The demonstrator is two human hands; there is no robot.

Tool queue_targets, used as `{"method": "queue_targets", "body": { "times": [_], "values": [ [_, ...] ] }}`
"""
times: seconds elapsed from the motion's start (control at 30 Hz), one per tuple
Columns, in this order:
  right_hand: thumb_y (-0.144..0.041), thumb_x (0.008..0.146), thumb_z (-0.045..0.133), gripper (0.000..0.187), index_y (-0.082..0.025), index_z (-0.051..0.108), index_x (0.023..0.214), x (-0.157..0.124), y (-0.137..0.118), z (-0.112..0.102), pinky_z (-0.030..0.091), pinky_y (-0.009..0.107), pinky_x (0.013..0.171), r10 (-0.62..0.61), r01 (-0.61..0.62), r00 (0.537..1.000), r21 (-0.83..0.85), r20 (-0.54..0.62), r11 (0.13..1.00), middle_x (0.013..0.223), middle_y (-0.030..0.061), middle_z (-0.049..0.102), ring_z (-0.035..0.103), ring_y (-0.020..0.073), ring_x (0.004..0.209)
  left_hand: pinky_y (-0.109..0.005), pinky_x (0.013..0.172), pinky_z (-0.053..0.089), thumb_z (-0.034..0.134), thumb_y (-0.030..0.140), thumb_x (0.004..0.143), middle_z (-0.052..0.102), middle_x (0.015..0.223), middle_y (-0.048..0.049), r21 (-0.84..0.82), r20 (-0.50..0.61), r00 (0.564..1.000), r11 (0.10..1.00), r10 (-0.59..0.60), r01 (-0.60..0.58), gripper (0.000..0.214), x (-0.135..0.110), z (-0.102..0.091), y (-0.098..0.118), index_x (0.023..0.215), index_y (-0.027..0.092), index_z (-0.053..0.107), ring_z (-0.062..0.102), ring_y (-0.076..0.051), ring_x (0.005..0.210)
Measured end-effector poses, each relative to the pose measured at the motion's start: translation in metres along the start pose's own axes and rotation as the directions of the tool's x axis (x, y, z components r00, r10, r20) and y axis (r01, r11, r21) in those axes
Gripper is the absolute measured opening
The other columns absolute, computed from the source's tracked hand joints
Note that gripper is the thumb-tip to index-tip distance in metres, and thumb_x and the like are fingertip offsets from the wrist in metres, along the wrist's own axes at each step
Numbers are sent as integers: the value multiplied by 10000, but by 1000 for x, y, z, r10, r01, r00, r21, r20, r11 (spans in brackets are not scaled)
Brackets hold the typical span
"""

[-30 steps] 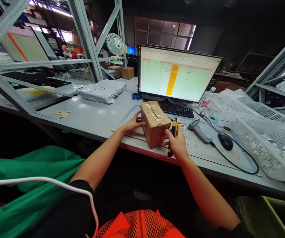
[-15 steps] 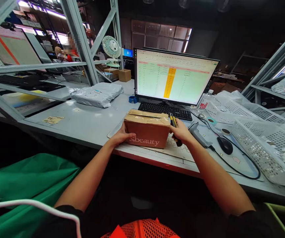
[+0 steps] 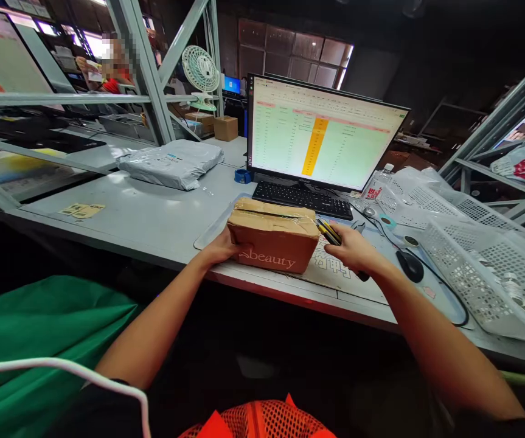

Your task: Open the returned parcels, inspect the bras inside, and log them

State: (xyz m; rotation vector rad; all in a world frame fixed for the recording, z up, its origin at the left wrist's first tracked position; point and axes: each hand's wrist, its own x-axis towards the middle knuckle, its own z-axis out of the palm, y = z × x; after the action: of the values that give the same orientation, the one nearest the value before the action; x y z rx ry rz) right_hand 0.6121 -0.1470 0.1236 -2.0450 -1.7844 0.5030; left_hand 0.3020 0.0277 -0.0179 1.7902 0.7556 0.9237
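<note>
A brown cardboard box (image 3: 274,240) with "beauty" printed on its front rests on the desk before me. Clear tape runs over its top, where a dark slit shows between the flaps. My left hand (image 3: 221,248) grips the box's left end, thumb on the front face. In my right hand (image 3: 353,246) is a yellow and black box cutter (image 3: 329,231), its tip at the top right edge of the box. The fingers are closed around its handle. Under the box lies a flat printed sheet (image 3: 335,264), partly covered.
Behind the box stand a keyboard (image 3: 301,199) and a monitor (image 3: 321,140). A grey plastic mailer (image 3: 171,163) lies to the left. On the right are a mouse (image 3: 409,266) and white perforated baskets (image 3: 476,286). A person (image 3: 116,67) sits beyond the metal frame.
My right hand has moved right and tilted the box cutter from nearly upright to slanting toward the box's right end. My left hand stays on the box. The view has shifted slightly.
</note>
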Motion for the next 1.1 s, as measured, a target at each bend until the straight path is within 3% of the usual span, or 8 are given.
{"method": "queue_targets", "body": {
  "times": [0.23,0.37,0.47,0.57,0.7,0.8,0.93,1.1],
  "values": [
    [-270,878,627,100,-232,581,958,-27,4,4,406,273,609,-106,106,994,0,36,994,743,-28,597,527,152,653,-598,1311,373,959,534,627,528,1613,-200,-78,-31,999,996,34,-37,1089,2,4,-10,1525,164,465,464,-447,1535],
    [-466,942,663,247,-229,643,1009,-39,-3,13,451,297,711,-263,266,954,4,145,964,882,2,678,600,190,792,-567,1302,393,965,477,653,553,1585,-190,-122,-111,993,990,51,-65,1067,4,7,-11,1520,170,424,478,-410,1527],
    [-583,1011,566,393,-228,672,1144,-38,-1,3,482,327,787,-220,224,974,-72,55,972,1034,60,746,669,238,909,-563,1287,412,970,470,660,578,1554,-179,-147,-83,995,987,49,-60,1082,2,8,-9,1533,173,404,500,-410,1507],
    [-558,1039,530,395,-226,687,1186,-29,-3,-20,469,334,742,-163,148,985,-215,-56,965,972,80,765,680,249,843,-556,1294,398,966,489,664,559,1571,-180,-183,-67,997,982,43,-55,1113,1,8,-9,1557,174,382,485,-412,1516],
    [-437,1060,563,328,-267,703,1303,-3,-51,-32,410,333,688,-283,189,953,-518,-109,834,942,89,777,681,256,808,-543,1305,368,969,478,651,566,1553,-183,-174,-70,993,979,91,-102,1117,2,7,-12,1560,167,398,443,-412,1541],
    [-356,1091,497,375,-300,681,1414,24,-109,-13,425,357,718,-359,277,933,-683,22,676,1082,131,789,726,308,934,-552,1268,407,955,476,654,565,1541,-176,-171,-61,993,979,100,-109,1128,4,7,-16,1578,185,378,483,-409,1505],
    [-274,1073,501,345,-193,714,1332,46,-171,24,498,393,797,-438,444,872,-727,217,523,1158,198,776,746,350,1028,-546,1223,451,940,504,652,571,1512,-162,-148,-36,996,985,85,-90,1115,5,5,-19,1567,197,381,535,-402,1447],
    [-161,1076,451,330,-109,748,1209,44,-179,35,525,399,849,-358,382,909,-772,214,508,1143,252,776,759,367,1099,-537,1236,447,959,484,649,561,1539,-155,-146,-12,996,985,87,-87,1126,4,2,-21,1572,201,380,523,-399,1468]
  ]
}}
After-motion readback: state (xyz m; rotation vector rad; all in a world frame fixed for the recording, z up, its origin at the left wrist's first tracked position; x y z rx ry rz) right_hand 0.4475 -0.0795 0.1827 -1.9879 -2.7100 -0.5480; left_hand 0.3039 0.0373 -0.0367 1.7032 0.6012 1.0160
